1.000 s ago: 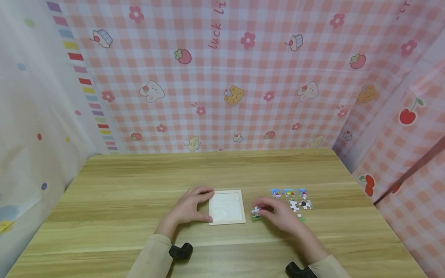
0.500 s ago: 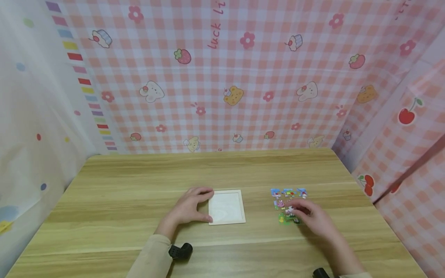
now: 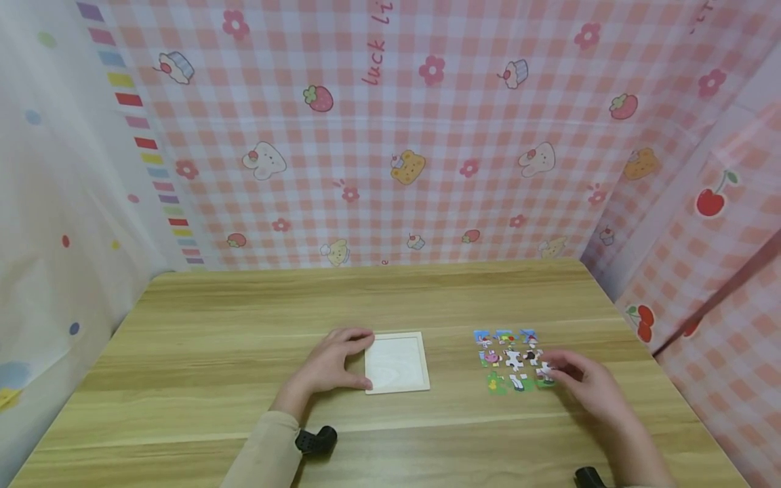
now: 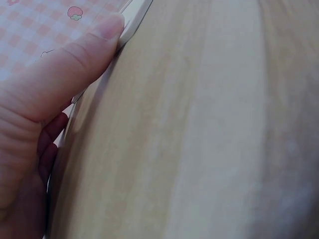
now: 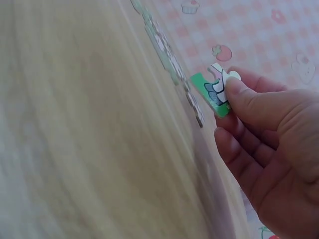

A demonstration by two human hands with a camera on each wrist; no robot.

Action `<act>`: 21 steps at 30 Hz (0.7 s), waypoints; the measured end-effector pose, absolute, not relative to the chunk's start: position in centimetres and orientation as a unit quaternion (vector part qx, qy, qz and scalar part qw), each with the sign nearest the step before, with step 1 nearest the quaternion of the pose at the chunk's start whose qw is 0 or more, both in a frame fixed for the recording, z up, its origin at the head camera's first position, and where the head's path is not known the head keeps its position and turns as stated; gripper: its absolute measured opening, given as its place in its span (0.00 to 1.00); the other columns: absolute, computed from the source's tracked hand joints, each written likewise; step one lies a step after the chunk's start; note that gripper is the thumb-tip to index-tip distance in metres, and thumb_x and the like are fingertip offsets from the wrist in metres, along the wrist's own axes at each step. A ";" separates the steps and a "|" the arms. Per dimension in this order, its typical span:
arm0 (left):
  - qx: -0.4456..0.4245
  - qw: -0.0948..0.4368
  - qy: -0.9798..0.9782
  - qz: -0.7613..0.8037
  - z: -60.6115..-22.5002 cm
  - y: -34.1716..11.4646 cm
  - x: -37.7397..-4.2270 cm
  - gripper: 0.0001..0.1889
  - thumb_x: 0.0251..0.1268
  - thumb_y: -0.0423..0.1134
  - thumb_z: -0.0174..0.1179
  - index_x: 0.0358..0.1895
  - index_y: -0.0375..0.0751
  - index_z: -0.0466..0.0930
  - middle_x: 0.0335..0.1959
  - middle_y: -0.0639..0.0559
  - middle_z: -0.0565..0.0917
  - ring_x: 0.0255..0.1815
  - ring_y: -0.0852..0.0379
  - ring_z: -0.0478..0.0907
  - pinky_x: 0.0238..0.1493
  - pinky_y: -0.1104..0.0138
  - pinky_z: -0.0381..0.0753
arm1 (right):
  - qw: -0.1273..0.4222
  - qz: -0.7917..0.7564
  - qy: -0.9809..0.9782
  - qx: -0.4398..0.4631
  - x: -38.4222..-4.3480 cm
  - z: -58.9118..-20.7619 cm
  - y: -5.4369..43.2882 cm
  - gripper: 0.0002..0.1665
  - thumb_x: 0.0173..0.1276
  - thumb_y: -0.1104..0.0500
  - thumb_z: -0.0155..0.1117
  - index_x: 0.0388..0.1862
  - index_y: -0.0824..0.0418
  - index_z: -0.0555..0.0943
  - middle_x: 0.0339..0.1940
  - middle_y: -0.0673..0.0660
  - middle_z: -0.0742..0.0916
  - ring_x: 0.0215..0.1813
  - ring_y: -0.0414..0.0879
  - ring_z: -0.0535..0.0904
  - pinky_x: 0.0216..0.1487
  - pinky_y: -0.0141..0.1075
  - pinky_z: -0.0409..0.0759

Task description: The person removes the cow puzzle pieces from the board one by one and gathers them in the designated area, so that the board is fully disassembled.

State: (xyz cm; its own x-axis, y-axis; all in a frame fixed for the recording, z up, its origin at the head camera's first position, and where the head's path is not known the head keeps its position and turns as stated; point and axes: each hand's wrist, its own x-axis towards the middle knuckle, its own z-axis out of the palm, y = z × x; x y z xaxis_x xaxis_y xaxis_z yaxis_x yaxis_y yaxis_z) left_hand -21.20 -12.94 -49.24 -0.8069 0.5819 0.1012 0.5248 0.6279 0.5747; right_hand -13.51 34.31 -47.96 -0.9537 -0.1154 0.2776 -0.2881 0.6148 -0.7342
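A shallow square wooden puzzle tray [image 3: 396,392] with a pale rim lies on the table. My left hand [image 3: 332,359] holds it at its left side, thumb at the near corner and a finger at the far one. In the left wrist view, the thumb [image 4: 79,59] rests against the tray's edge [image 4: 133,20]. Thumb and fingers of my right hand [image 3: 586,386] pinch a jigsaw piece [image 5: 208,92], green with white and grey-blue print, raised off the tabletop. Just left of that hand, several other jigsaw pieces [image 3: 514,359] lie in spaced rows.
The wood-grain table [image 3: 244,305] stretches out on all sides of the tray and pieces. Behind it hangs a pink checked curtain [image 3: 366,156], with more cloth at left and right. Black wrist cameras [image 3: 317,440] are strapped to both arms.
My right hand has carried the pinched jigsaw piece rightward, from beside the tray, over the other pieces, to their right side. My left hand stays at the tray.
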 end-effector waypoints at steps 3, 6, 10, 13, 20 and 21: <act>0.307 0.047 0.902 0.301 -49.2 -12.9 -21.2 0.47 0.53 0.53 0.79 0.75 0.37 0.71 0.75 0.45 0.71 0.76 0.40 0.63 0.76 0.41 0.61 | 0.093 0.427 -0.893 0.106 -13.5 -48.2 34.6 0.13 0.68 0.72 0.69 0.51 0.70 0.86 0.40 0.59 0.89 0.42 0.29 0.80 0.42 0.21 0.80; 0.308 0.047 0.901 0.301 -49.1 -12.9 -21.2 0.47 0.53 0.53 0.79 0.75 0.37 0.71 0.76 0.45 0.71 0.76 0.40 0.63 0.76 0.41 0.60 | 0.085 0.420 -0.898 0.097 -13.5 -48.2 34.8 0.12 0.68 0.72 0.69 0.50 0.68 0.86 0.40 0.57 0.89 0.41 0.29 0.80 0.42 0.22 0.81; 0.307 0.049 0.901 0.301 -49.0 -12.9 -21.2 0.47 0.53 0.53 0.79 0.74 0.36 0.71 0.75 0.44 0.71 0.76 0.39 0.63 0.76 0.41 0.60 | 0.082 0.404 -0.907 0.091 -13.6 -48.3 35.0 0.12 0.67 0.72 0.69 0.49 0.66 0.87 0.37 0.51 0.89 0.39 0.30 0.80 0.40 0.25 0.81; 0.308 0.049 0.901 0.301 -49.0 -13.0 -21.2 0.47 0.53 0.53 0.79 0.74 0.36 0.72 0.75 0.44 0.71 0.76 0.39 0.63 0.76 0.40 0.60 | 0.084 0.395 -0.910 0.093 -13.6 -48.5 35.1 0.12 0.66 0.71 0.70 0.48 0.64 0.87 0.36 0.49 0.88 0.38 0.31 0.80 0.39 0.27 0.80; 0.305 0.053 0.901 0.305 -48.9 -12.9 -21.1 0.47 0.54 0.54 0.79 0.74 0.36 0.71 0.75 0.44 0.71 0.76 0.39 0.63 0.76 0.41 0.60 | 0.091 0.379 -0.915 0.108 -13.7 -48.8 35.1 0.13 0.63 0.72 0.73 0.46 0.63 0.87 0.36 0.51 0.88 0.37 0.30 0.79 0.37 0.29 0.81; 0.304 0.054 0.901 0.305 -48.9 -12.9 -21.1 0.47 0.54 0.53 0.79 0.74 0.36 0.71 0.75 0.44 0.71 0.76 0.39 0.63 0.76 0.41 0.60 | 0.092 0.376 -0.916 0.110 -13.7 -48.8 35.0 0.13 0.63 0.72 0.73 0.46 0.63 0.87 0.36 0.51 0.88 0.37 0.30 0.79 0.37 0.29 0.81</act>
State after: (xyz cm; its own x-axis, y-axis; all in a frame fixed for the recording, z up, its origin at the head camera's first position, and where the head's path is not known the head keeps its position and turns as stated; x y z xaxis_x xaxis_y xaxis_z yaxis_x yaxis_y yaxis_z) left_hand -21.13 -12.94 -48.89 -0.8098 0.5802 0.0873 0.5139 0.6297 0.5825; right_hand -13.73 35.04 -48.81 -0.9589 -0.1314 0.2515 -0.2702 0.6937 -0.6677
